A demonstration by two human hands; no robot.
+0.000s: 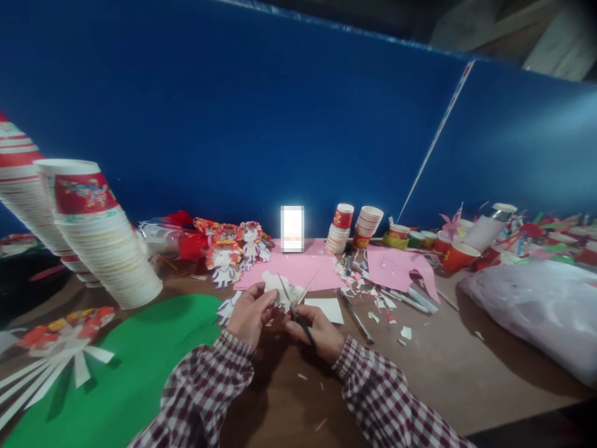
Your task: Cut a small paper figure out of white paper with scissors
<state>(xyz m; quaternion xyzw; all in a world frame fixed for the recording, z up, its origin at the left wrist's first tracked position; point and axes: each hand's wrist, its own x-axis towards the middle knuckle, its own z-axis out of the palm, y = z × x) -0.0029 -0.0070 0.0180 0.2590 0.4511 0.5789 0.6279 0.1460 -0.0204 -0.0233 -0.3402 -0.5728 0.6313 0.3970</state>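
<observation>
My left hand (252,311) pinches a white paper cutout (275,283) at its left side, above the tabletop. My right hand (319,330) is closed round the dark handles of a pair of scissors (305,326). The scissor blades are spread apart, and they cross the paper's right part. A pink sheet (298,267) lies behind both hands. Just right of the paper is a small white card (325,310), with a pen (357,317) beside it. Several painted paper figures (226,261) stand to the left of the pink sheet.
Tall stacks of paper cups (102,236) lean at the left beside a green round sheet (186,323). Shorter cup stacks (342,227) stand at the back. Paper scraps (373,298) and markers lie right of centre. A plastic bag (536,305) sits at the right, before a blue wall (233,112).
</observation>
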